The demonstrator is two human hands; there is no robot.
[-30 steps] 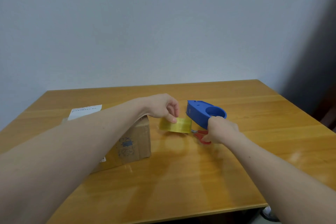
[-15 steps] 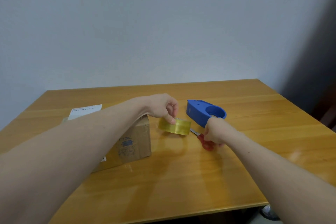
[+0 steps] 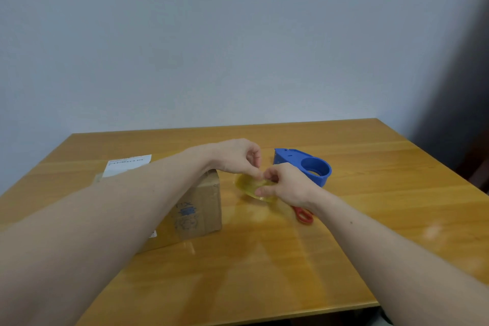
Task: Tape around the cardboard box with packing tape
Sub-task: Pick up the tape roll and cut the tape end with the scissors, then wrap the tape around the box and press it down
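Wooden tabletop [image 3: 264, 272] against a plain wall [image 3: 211, 47]
The pale blue-grey wall is bare; the glossy tabletop reflects soft light, and a dark shadowed area lies at right.

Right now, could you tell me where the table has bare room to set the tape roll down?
Bare wood lies in front of the cardboard box toward the table near edge, and right of the blue dispenser. Crowded: around tape roll, scissors.

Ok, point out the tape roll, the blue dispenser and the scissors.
tape roll [image 3: 248, 186]: head view, on the yellow left rim showing between the hands.
blue dispenser [image 3: 316, 167]: head view, on the round ring at its right end.
scissors [image 3: 304, 216]: head view, on the red handle loop below the right wrist.
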